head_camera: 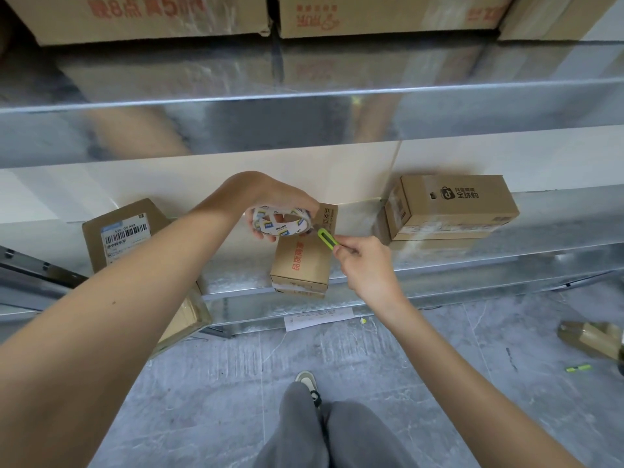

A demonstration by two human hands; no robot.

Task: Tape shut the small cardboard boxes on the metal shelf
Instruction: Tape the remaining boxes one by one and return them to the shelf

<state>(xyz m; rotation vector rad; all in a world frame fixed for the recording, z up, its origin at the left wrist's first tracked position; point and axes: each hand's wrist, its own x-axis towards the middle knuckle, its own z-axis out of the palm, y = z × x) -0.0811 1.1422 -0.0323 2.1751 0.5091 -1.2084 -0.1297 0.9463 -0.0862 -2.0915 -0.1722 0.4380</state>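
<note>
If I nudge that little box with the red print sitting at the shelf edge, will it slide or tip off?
The small cardboard box looks light, so it would probably slide easily on the smooth metal shelf. Its front end seems to overhang the edge, so a forward push might tip it off.

Matt cardboard box (301, 261) on shiny, reflective metal shelf (472, 265); glossy tape roll (282, 222).

On the metal shelf (472, 261), the small box (301, 261) sits between two other boxes (125, 238) (449, 207)

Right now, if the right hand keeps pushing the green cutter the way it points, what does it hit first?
Probably the tape roll in the left hand; the green cutter in the right hand points at its rim, though depth is unclear.
</note>
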